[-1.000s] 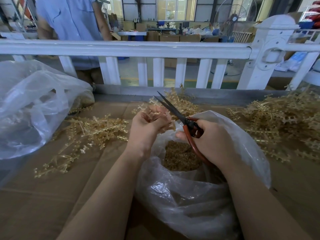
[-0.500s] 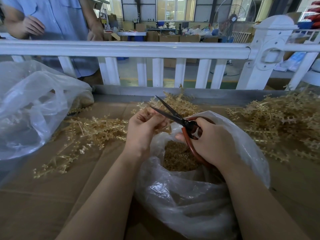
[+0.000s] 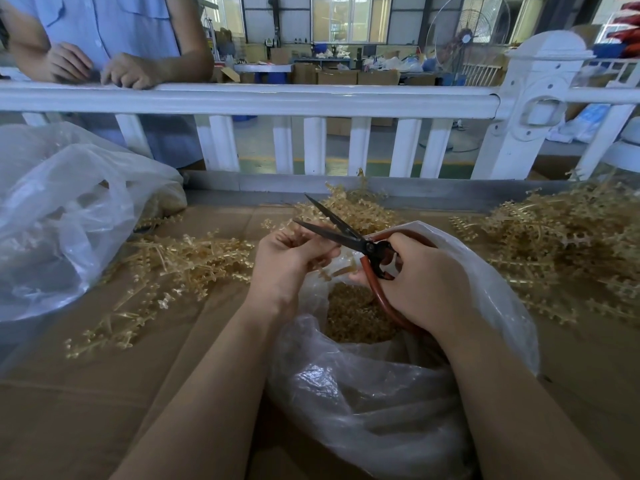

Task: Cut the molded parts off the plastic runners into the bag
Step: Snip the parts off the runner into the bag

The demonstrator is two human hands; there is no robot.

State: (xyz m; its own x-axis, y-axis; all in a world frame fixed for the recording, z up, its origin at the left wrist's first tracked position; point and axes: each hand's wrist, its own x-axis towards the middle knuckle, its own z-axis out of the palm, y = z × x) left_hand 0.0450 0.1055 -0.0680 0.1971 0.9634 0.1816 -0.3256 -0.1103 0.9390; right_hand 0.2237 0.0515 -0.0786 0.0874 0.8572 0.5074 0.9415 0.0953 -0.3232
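1. Head view, your hands: your left hand (image 3: 289, 261) has its fingers curled round a pale gold runner (image 3: 341, 270), held just over the mouth of the bag (image 3: 388, 393). Your right hand (image 3: 424, 282) is wrapped round the red handles of the scissors (image 3: 349, 237); the dark blades stand parted, pointing up and away to the left, with the lower blade crossing your left fingertips.
2. Head view, the bag: clear plastic, lying open between your forearms on the cardboard-covered bench (image 3: 104, 410). A heap of cut parts (image 3: 356, 317) sits inside, directly below both hands.
3. Head view, the stock: one pile of runners (image 3: 180, 261) spreads on the bench to your left, a larger pile (image 3: 561, 251) to your right, and a smaller one (image 3: 349, 209) behind the scissors.
4. Head view, surroundings: a second clear bag (image 3: 62, 220) lies at far left. A white railing (image 3: 277, 98) runs along the bench's far edge; a person in a blue shirt (image 3: 114, 29) rests both hands on it.
5. Writing: no readable label or brand shows on anything.
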